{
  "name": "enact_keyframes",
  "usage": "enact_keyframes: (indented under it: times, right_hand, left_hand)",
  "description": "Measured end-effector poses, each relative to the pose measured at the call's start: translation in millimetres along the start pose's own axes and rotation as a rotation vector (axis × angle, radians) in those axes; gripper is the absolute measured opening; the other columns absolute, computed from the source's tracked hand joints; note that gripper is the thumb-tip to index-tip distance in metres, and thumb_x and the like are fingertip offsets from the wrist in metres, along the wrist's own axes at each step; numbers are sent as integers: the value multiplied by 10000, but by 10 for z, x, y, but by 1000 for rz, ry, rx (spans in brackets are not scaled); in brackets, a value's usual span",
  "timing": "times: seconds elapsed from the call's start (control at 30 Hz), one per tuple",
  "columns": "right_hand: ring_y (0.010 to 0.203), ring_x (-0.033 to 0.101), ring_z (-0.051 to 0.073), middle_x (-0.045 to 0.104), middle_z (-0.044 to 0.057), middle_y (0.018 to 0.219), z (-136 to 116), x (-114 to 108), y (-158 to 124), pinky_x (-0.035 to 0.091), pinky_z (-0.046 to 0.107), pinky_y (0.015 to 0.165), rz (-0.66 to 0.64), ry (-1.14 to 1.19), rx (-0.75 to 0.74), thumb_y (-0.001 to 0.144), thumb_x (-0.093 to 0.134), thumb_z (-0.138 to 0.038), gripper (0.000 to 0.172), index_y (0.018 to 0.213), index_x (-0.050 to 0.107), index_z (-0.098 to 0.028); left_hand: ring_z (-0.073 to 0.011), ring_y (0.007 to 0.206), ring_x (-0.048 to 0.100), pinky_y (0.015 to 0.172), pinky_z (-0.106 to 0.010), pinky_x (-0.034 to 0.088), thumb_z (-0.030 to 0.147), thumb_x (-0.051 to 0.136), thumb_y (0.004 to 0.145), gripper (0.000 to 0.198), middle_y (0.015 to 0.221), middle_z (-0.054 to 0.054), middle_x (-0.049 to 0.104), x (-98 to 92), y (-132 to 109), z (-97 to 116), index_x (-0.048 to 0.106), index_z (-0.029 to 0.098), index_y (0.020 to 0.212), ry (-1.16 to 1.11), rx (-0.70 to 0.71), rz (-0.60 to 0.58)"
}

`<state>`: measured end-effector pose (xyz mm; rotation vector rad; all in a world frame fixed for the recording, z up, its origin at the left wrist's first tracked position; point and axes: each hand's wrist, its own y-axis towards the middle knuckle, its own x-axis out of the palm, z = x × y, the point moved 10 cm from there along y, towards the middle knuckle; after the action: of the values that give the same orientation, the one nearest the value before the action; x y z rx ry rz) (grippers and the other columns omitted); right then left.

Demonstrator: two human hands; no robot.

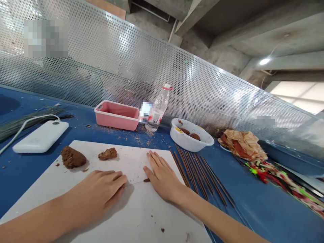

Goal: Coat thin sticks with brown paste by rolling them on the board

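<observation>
My left hand [103, 189] is closed, its fingertips pinching the end of a thin, pale stick [135, 183] just above the white board [152, 216]. My right hand [164, 177] lies flat on the board with its fingers stretched out, over the stick's other end. A short piece of brown paste [146, 180] pokes out from under its thumb side; the rest is hidden by the palm. Beyond my left hand sit a large lump of brown paste [73, 157] and a smaller lump [107, 154].
Several brown-coated sticks [199, 172] lie right of the board. Behind stand a pink box [117, 122], a plastic bottle [159, 109] and a white bowl [187, 143] holding brown lumps. A white power bank [42, 136] lies left; crumpled paper [243, 145] and coloured strands [278, 177] right.
</observation>
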<state>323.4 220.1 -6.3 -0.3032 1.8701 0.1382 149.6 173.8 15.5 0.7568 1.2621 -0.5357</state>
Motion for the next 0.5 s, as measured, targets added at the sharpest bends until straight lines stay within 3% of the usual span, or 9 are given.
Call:
enact_keyframes:
  times: [0.17, 0.3, 0.4, 0.5]
  right_hand:
    - [1697, 77, 270, 116, 103, 1826, 65, -59, 657, 76, 461, 1374, 60, 30, 13, 1129, 178, -628, 808, 1732, 259, -96]
    - [1692, 125, 279, 133, 100, 1824, 132, -136, 1096, 117, 477, 1365, 74, 51, 32, 1130, 199, -630, 783, 1726, 299, -131]
    - [1688, 154, 243, 181, 99, 1817, 150, -179, 1178, 130, 455, 1364, 82, 55, 32, 1142, 164, -593, 755, 1722, 308, -130]
    - [1689, 149, 241, 219, 96, 1808, 123, -164, 999, 83, 472, 1369, 87, 48, 34, 1147, 181, -559, 730, 1714, 329, -125]
  left_hand:
    - [-282, 784, 752, 618, -364, 374, 251, 368, 1103, 291, 904, -33, 753, -28, 18, -338, 618, 251, 953, 78, -229, -15]
    - [-283, 801, 762, 621, -349, 376, 259, 336, 1111, 327, 907, -47, 770, -92, 37, -459, 621, 240, 951, 81, -310, -7]
    - [-281, 806, 760, 622, -346, 362, 270, 344, 1110, 316, 912, -48, 775, -108, 36, -477, 615, 240, 951, 70, -328, 4]
    - [-276, 801, 751, 626, -358, 355, 257, 347, 1099, 302, 919, -40, 767, -104, 29, -461, 606, 244, 943, 37, -306, 12]
